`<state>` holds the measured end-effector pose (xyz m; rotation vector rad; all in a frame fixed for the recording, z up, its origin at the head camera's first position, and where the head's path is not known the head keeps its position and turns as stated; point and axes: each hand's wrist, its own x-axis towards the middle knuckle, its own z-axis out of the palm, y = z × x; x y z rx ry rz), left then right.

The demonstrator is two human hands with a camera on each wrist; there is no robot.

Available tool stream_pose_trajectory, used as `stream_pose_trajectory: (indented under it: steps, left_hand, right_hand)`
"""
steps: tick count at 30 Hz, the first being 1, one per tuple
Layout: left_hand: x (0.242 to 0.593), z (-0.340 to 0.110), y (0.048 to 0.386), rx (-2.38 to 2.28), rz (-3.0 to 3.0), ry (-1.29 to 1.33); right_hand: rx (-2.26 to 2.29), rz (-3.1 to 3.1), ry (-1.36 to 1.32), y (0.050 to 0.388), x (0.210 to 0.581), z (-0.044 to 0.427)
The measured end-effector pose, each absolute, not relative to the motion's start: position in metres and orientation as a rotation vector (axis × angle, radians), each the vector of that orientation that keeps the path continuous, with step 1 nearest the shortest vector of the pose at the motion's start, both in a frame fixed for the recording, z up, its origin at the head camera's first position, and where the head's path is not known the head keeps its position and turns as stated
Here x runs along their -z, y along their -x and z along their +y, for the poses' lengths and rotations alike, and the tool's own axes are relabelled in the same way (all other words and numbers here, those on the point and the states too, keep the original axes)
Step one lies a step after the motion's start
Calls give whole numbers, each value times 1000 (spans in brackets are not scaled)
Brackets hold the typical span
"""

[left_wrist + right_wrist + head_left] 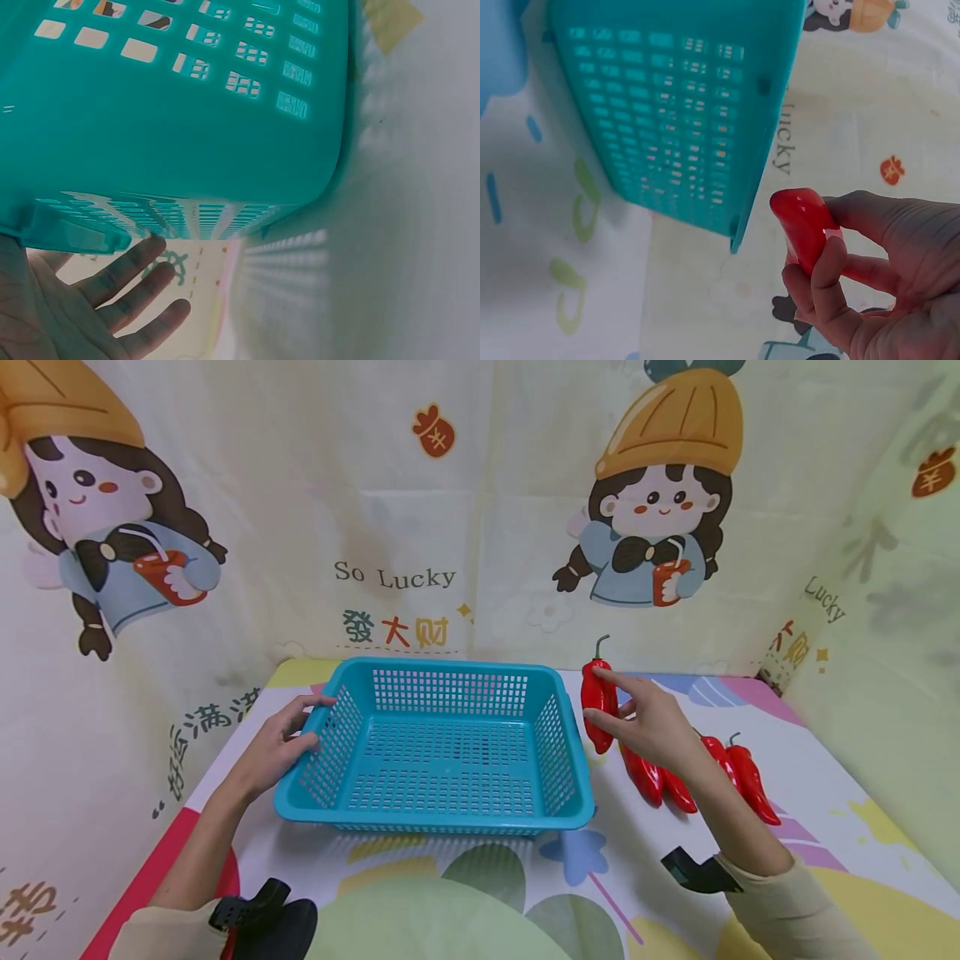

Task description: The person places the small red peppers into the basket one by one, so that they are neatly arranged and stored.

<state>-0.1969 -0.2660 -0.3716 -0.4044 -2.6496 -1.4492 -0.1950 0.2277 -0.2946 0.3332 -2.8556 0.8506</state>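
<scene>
A blue-green plastic basket (457, 820) with a grid of holes stands on the table with nothing inside it. My left hand (277, 747) touches the basket's left rim; in the left wrist view its fingers (139, 304) are spread and fairly straight. Just beyond the right rim, my right hand (654, 718) pinches a glossy red chili pepper (596, 696) between thumb and fingers, its stem pointing up. From the right wrist view, the chili pepper (802, 225) is beside the basket wall (660, 112), apart from it. Several more red chili peppers (643, 774) lie under and behind my right forearm, partly hidden.
A colourful printed cloth (487, 877) covers the table. Pale curtains (517, 527) printed with cartoon figures and lettering hang at the back and both sides. Dark straps with devices (251, 910) sit on both wrists.
</scene>
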Motion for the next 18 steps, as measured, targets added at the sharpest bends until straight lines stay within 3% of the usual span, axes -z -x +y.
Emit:
stream_pose_trajectory:
  steps: [18]
  left_hand:
    - [372,-267,196,1456,-2640,415]
  right_hand:
    - [-921,-2805,-479,198,282,182]
